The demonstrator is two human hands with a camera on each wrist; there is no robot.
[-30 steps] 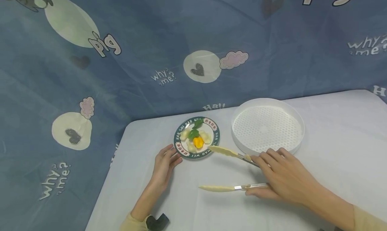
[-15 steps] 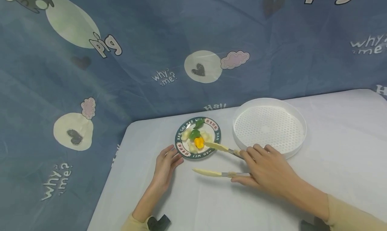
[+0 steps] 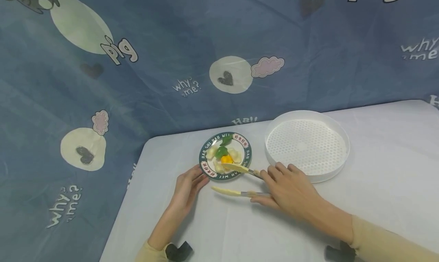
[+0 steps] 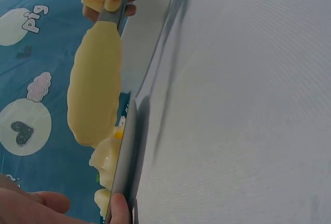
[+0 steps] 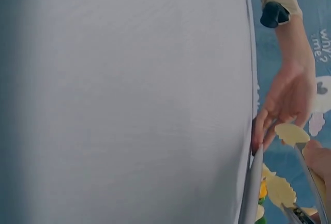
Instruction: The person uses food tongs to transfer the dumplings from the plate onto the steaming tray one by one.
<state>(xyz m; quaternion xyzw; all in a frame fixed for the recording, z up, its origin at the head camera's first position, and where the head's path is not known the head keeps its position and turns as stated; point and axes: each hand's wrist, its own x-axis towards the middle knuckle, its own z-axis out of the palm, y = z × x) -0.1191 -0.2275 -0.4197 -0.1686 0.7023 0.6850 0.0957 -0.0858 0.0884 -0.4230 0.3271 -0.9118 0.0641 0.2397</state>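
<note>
Tongs (image 3: 237,168) are gripped in the right hand (image 3: 291,191), fingers curled round the metal arms; arms parted, yellow leaf-shaped tips with scalloped edges. Upper tip is held over the near side of the round plate (image 3: 203,153), beside the yellow piece (image 3: 226,159); contact can't be told. Plate rim is touched by the left hand (image 3: 186,187), fingers loosely extended. Plate is placed by the far edge of the tabletop (image 3: 384,151), toward the far left corner: green lettered rim, white centre, topped with smooth pale lumps (image 3: 235,154) and green pieces (image 3: 221,152). Round white tray (image 3: 305,140), raised wall, perforated floor, is set along the far edge, right of the plate. Creased blue printed cloth (image 3: 164,37) is hung behind
</note>
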